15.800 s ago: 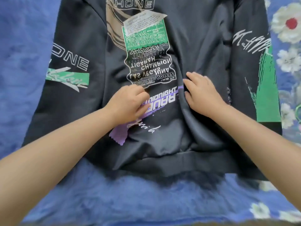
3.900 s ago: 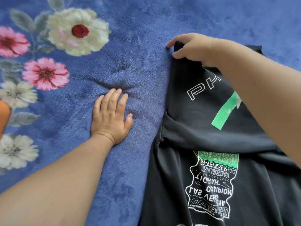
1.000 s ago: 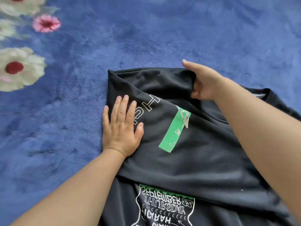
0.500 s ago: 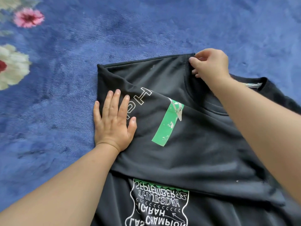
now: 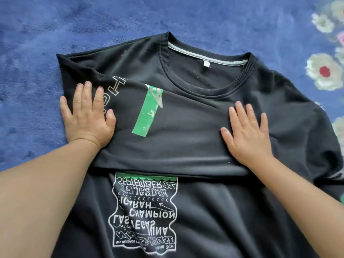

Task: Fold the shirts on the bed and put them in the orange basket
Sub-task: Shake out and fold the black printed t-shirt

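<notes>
Your shirt (image 5: 186, 142) is black, with a green stripe (image 5: 148, 116) on the folded sleeve, white outlined lettering, and a white-and-green text print (image 5: 145, 215) on the chest. Grey band inside the collar (image 5: 204, 58). Bed cover (image 5: 55, 25) is blue, white red-centred flowers (image 5: 323, 71) at its right edge.

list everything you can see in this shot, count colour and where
shirt: one, black with white lettering and green print, spread on the blanket, its left sleeve folded across the chest
folded sleeve: one, black with a green stripe, lying below the collar
blanket: one, blue with white and red flowers at the right edge, under the shirt
left hand: one, flat on the folded sleeve's left end
right hand: one, flat on the folded sleeve's right end
</notes>
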A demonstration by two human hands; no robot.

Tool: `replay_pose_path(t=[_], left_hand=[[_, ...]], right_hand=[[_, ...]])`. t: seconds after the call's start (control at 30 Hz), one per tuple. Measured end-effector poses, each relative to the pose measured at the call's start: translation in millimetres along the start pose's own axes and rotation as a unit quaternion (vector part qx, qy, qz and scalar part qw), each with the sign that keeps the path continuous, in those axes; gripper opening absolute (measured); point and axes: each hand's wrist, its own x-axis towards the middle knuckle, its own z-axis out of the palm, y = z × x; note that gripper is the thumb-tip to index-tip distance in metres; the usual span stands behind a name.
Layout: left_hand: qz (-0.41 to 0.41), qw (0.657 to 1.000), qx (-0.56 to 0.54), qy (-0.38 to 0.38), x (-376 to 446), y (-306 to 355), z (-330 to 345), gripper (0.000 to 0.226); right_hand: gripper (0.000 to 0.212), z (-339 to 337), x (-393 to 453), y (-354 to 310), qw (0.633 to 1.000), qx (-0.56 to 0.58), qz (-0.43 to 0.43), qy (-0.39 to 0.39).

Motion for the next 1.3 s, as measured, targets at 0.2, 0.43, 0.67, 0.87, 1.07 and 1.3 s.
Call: replay_pose_path(t=[0.2, 0.43, 0.67, 0.87, 1.07, 1.3], left_hand=[[-0.006, 0.992, 0.113, -0.061, -0.8, 9.1, -9.9, 0.058], [0.053, 0.993, 0.098, -0.030, -36.0, 69.2, -33.1, 0.027], [0.268, 0.951, 0.014, -0.153, -127.4, 180.8, -39.5, 0.048], [0.257, 0.942, 0.032, -0.213, -178.8, 233.2, -47.9, 0.045], [0.210, 0.933, -0.002, -0.293, -195.2, 240.7, -55.9, 0.030], [0.203, 0.938, 0.056, -0.276, -208.0, 248.1, -62.1, 0.033]], right_hand=[[0.089, -10.1, -41.1, 58.6, 0.987, 0.132, 0.082, 0.053], [0.095, -2.2, -154.1, 136.6, 0.918, 0.283, 0.275, 0.048], [0.047, 17.9, -225.2, 160.3, 0.853, 0.380, 0.330, -0.139], [0.004, -38.3, -221.9, 207.2, 0.887, 0.299, 0.308, -0.169], [0.047, -49.8, -237.5, 281.3, 0.907, 0.171, 0.385, 0.007], [0.102, 26.1, -297.1, 245.9, 0.863, 0.287, 0.414, -0.044]])
